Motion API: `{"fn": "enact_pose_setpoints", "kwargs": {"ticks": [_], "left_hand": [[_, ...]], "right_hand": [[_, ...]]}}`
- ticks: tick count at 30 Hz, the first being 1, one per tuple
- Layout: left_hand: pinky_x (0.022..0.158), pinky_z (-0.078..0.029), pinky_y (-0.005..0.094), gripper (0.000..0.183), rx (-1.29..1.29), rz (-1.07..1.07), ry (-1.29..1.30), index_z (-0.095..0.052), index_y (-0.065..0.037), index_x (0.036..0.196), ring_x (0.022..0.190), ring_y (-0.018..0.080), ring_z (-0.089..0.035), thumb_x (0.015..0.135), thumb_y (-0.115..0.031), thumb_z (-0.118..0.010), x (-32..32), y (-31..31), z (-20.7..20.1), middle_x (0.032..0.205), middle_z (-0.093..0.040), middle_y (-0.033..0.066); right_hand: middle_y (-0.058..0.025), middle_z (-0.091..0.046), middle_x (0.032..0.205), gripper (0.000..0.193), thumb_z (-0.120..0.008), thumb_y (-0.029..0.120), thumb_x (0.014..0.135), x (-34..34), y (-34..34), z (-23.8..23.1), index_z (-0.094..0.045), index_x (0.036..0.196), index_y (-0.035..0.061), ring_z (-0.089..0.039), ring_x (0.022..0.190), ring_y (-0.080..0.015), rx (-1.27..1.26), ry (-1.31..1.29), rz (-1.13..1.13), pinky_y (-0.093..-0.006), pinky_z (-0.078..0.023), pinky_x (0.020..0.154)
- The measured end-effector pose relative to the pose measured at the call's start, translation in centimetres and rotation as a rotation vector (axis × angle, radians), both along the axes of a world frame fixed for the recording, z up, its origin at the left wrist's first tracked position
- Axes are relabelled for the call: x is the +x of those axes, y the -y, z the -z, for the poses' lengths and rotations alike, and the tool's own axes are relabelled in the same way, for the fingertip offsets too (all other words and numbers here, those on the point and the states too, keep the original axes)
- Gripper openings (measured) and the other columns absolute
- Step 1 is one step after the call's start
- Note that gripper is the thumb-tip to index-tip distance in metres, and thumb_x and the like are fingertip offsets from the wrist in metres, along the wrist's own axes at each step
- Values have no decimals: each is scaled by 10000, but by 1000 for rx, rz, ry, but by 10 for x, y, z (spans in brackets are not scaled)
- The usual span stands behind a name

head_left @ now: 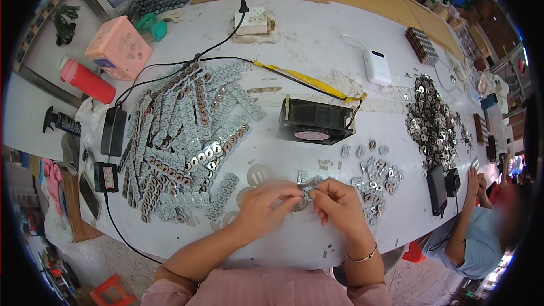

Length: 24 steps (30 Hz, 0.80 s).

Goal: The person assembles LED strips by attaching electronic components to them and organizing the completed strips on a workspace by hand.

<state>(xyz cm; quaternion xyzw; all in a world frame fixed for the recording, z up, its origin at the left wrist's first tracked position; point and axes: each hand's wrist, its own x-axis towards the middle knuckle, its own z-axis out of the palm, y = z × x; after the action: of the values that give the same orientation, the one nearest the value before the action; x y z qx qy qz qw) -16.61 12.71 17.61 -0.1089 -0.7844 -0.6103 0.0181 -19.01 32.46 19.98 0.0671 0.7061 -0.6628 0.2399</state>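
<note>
head view: fingers [285, 190] pinch small metallic piece [307, 191]; knobbly strips [201, 99] heaped.

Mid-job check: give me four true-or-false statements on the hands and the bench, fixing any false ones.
1. The left hand and right hand hold a small metal part between them. True.
2. The black fan sits left of the pile of grey strips. False: it sits right of that pile.
3. A co-worker is at the picture's right. True.
4. The pink box is right of the fan. False: it is at the left, near the red bottle.
</note>
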Motion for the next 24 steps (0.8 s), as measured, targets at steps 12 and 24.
{"fn": "enact_pose_setpoints", "kwargs": {"ticks": [12, 24], "left_hand": [[779, -539, 252, 158, 382, 98, 493, -655, 18, 1058, 888, 121, -672, 900, 35, -646, -2, 13, 13, 1007, -687, 78], [759, -568, 259, 198, 416, 203, 465, -685, 20, 1093, 871, 137, -690, 900, 24, -642, -8, 22, 0, 990, -694, 84]], "right_hand": [[-34, -662, 678, 121, -695, 60, 864, 1, -9, 4, -744, 961, 6, -566, 604, -64, 127, -230, -233, -216, -438, 550], [27, -552, 585, 173, -624, 179, 966, 3, 6, 1, -671, 919, 19, -405, 475, -21, -52, -7, -151, -196, -289, 429]]}}
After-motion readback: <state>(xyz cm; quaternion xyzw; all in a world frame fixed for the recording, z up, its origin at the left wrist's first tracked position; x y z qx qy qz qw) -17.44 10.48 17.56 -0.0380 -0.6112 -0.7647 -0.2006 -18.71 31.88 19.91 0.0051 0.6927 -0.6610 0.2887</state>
